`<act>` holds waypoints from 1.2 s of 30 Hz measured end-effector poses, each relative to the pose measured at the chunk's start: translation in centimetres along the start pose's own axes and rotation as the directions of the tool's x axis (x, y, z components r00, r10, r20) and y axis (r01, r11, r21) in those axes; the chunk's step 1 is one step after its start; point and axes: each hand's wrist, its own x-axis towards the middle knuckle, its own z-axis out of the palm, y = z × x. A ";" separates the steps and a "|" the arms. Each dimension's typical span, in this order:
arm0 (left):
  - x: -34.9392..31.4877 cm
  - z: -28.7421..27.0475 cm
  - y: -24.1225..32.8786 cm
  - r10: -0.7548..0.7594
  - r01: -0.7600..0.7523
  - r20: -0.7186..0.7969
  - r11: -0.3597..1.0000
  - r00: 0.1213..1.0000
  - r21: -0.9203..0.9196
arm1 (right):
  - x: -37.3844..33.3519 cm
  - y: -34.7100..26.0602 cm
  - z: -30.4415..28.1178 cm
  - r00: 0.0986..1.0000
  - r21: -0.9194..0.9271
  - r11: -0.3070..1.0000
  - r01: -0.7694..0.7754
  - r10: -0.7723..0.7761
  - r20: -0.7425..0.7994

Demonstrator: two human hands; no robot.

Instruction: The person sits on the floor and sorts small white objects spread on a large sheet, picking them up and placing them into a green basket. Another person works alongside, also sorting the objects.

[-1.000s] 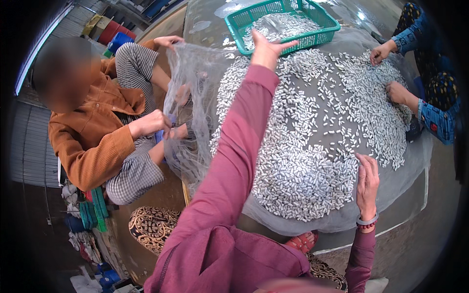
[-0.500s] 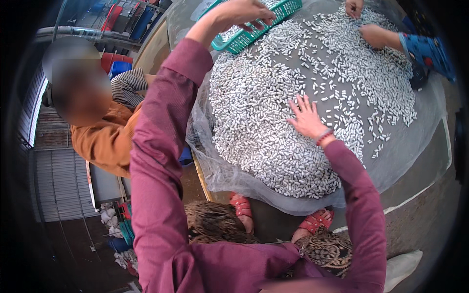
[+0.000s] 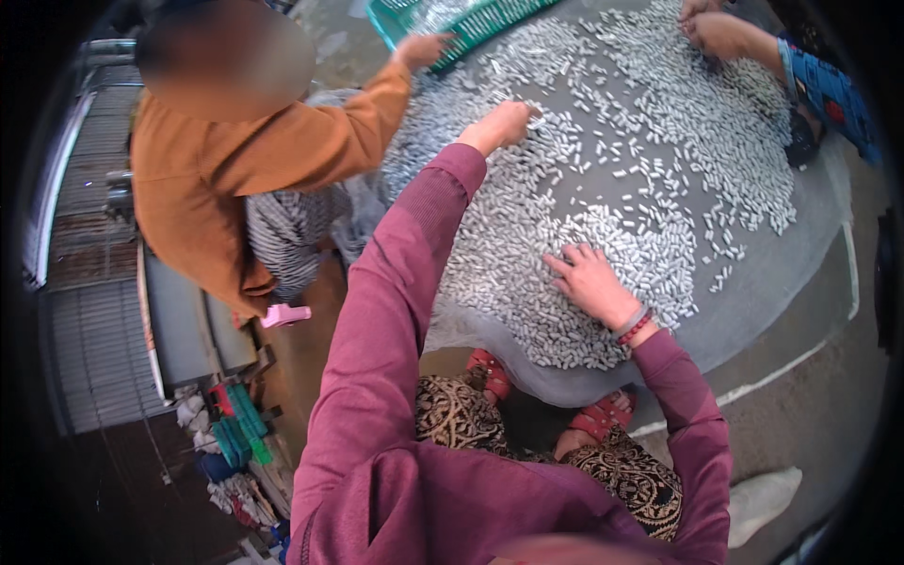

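A broad heap of small silvery-white cylindrical pieces (image 3: 508,273) lies spread on a pale sheet (image 3: 782,273). My left hand (image 3: 504,125) is at the heap's upper middle, its fingers curled down toward the pieces. Whatever is under those fingers is hidden. Lower and to the right, my right hand (image 3: 596,287) rests on the heap with fingers stretched and slightly spread, touching pieces but gripping none. Beyond my left hand, a green perforated basket (image 3: 490,28) stands at the heap's far edge with some pieces inside.
At the left, a co-worker in an orange top (image 3: 292,151) reaches a hand (image 3: 424,49) to the basket. Another person's hands (image 3: 720,36) work in the pieces at the far right. My feet in red sandals (image 3: 603,414) are by the sheet's near edge.
My left hand has come down from over the basket to the heap, its fingers now curled. The orange-clad co-worker has leaned in, one hand at the basket. My right hand stays on the pieces.
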 end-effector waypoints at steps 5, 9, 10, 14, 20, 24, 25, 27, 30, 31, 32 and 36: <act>2.7 6.5 -0.3 0.209 -0.214 -0.436 0.976 0.875 0.036 | -2.0 2.8 -5.9 0.922 0.562 0.762 -0.322 0.388 0.003; 1.8 6.5 1.7 0.271 -0.288 -0.319 0.958 0.908 -0.006 | -1.3 2.3 -11.5 0.742 0.766 0.332 -0.550 0.615 0.267; 1.2 6.7 1.3 0.278 -0.297 -0.289 0.955 0.916 -0.023 | -0.5 2.3 -11.8 0.706 0.771 0.255 -0.584 0.628 0.327; -1.5 7.1 3.1 0.348 -0.349 -0.043 0.911 0.937 -0.220 | 2.7 0.6 -12.5 0.641 0.828 -0.030 -0.560 0.618 0.455; -7.1 5.9 7.0 0.568 -0.370 0.163 0.700 0.806 -0.610 | 2.0 -0.1 -10.6 0.638 0.832 0.171 -0.527 0.726 0.255; -10.0 4.4 4.0 0.531 -0.283 0.121 0.615 0.839 -0.736 | 1.5 2.4 -5.9 0.727 0.166 0.774 -0.611 0.631 -0.269; -10.4 4.4 2.8 0.505 -0.290 0.090 0.621 0.858 -0.729 | 2.3 3.1 -3.9 0.732 0.128 0.812 -0.569 0.572 -0.370; -10.7 4.1 1.3 0.428 -0.204 0.095 0.599 0.899 -0.774 | 3.9 3.6 0.0 0.676 0.085 0.777 -0.623 0.590 -0.442; -11.1 3.9 -0.4 0.283 0.034 0.198 0.495 0.939 -0.868 | 6.8 -0.3 3.3 0.713 -0.209 0.713 -0.669 0.537 -0.451; -11.0 3.8 -0.6 0.266 0.048 0.190 0.462 0.945 -0.886 | 7.0 -1.6 4.1 0.745 -0.153 0.761 -0.631 0.539 -0.394; -10.9 3.7 -0.9 0.245 0.062 0.182 0.428 0.952 -0.902 | 7.1 -2.9 4.7 0.778 -0.094 0.803 -0.588 0.531 -0.335; -10.3 3.5 -0.3 0.304 -0.017 0.069 0.273 0.950 -0.962 | 4.8 -7.3 4.6 0.848 -0.130 0.842 -0.524 0.502 -0.170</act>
